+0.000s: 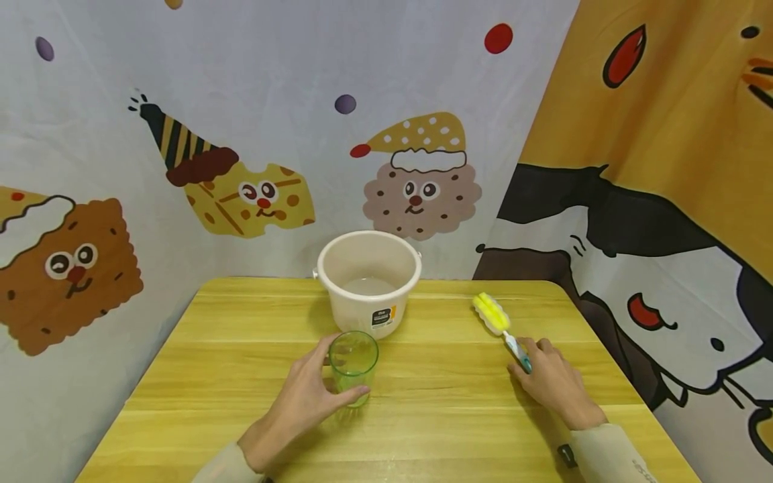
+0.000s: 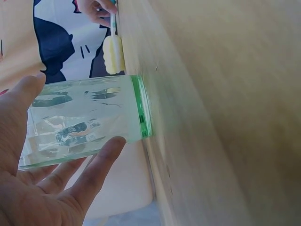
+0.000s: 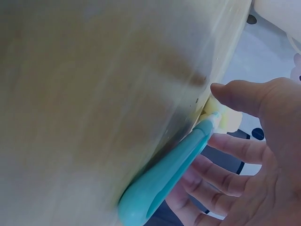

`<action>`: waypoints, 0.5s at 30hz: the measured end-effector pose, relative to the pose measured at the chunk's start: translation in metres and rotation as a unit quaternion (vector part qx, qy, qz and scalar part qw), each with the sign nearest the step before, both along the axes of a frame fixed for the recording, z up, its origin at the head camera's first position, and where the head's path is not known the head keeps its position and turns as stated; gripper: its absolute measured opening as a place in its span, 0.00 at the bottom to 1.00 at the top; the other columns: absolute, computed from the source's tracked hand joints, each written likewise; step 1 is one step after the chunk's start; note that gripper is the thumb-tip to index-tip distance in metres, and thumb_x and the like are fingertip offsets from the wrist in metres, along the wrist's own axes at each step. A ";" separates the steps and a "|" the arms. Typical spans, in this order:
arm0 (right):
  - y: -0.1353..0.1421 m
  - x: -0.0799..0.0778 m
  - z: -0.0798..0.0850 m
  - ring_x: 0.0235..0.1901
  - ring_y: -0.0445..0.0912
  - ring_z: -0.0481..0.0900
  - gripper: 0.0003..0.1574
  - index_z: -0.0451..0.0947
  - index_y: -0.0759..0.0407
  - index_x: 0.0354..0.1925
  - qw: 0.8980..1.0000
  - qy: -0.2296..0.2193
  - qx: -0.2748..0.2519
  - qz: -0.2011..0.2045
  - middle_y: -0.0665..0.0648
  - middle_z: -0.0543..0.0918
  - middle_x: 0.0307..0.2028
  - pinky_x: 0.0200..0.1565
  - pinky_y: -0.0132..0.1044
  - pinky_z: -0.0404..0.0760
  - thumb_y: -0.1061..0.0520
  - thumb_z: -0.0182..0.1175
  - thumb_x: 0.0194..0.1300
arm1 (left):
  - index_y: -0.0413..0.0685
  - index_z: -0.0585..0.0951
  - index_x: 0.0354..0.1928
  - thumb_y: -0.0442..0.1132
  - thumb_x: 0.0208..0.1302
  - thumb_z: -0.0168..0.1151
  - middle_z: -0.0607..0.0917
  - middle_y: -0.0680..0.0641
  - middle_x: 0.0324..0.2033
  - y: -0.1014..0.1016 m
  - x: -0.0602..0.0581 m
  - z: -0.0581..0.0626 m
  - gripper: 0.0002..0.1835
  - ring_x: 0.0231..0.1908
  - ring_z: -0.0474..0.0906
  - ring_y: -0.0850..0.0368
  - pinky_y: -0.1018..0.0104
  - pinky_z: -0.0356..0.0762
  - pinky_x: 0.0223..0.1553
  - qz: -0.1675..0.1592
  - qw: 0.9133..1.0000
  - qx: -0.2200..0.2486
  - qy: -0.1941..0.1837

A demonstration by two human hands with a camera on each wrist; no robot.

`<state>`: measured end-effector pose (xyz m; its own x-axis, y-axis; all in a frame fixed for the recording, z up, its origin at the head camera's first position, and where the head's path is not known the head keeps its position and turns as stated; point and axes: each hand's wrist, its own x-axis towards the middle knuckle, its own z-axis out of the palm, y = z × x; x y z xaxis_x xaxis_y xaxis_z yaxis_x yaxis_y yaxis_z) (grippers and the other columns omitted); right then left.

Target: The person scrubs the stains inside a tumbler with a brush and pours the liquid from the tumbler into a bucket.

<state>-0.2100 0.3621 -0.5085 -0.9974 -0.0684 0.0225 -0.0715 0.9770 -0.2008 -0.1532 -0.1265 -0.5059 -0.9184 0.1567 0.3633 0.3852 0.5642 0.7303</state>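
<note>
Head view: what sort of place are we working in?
Perhaps a staged indoor corner: a wood-grain table, cartoon-print cloth hanging behind it, and a plain bucket set out on top.

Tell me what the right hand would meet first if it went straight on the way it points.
Most likely the brush: its handle lies right at the right hand, though whether they touch is unclear.

Person, upper limbs only. Left hand (image 1: 302, 392) and right hand (image 1: 554, 382): bare, five-fingered. Left sleeve (image 1: 228, 465): long, plain, pale off-white to beige, ending at the wrist. Right sleeve (image 1: 606, 451): matching, with small, faint grey marking (image 1: 643, 470), illegible. Small black fitting (image 1: 567, 456), rounded, beside the right cuff; a dark sliver (image 1: 268, 479) beside the left.
</note>
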 end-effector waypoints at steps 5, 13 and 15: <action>0.000 0.000 0.000 0.48 0.64 0.88 0.43 0.74 0.63 0.82 1.000 -0.002 -0.002 -0.004 0.76 0.83 0.62 0.30 0.52 0.86 0.46 0.74 0.82 | 0.54 0.77 0.80 0.52 0.53 0.98 0.94 0.43 0.65 0.001 0.000 0.000 0.55 0.60 0.95 0.41 0.68 0.95 0.49 -0.002 1.000 0.004 -0.002; -0.001 -0.001 -0.002 0.38 0.55 0.84 0.38 0.77 0.63 0.79 1.000 0.018 -0.018 -0.003 0.73 0.85 0.55 0.28 0.45 0.82 0.53 0.76 0.80 | 0.54 0.78 0.79 0.53 0.53 0.98 0.94 0.45 0.64 0.001 -0.001 0.001 0.54 0.59 0.95 0.42 0.64 0.97 0.50 0.002 1.000 0.000 -0.005; 0.000 -0.001 -0.003 0.35 0.53 0.82 0.37 0.78 0.64 0.78 0.999 0.026 -0.021 0.000 0.72 0.85 0.52 0.26 0.43 0.79 0.55 0.76 0.79 | 0.54 0.78 0.79 0.53 0.53 0.98 0.94 0.45 0.64 0.001 -0.001 0.001 0.54 0.60 0.95 0.42 0.65 0.97 0.50 0.001 1.000 0.000 -0.008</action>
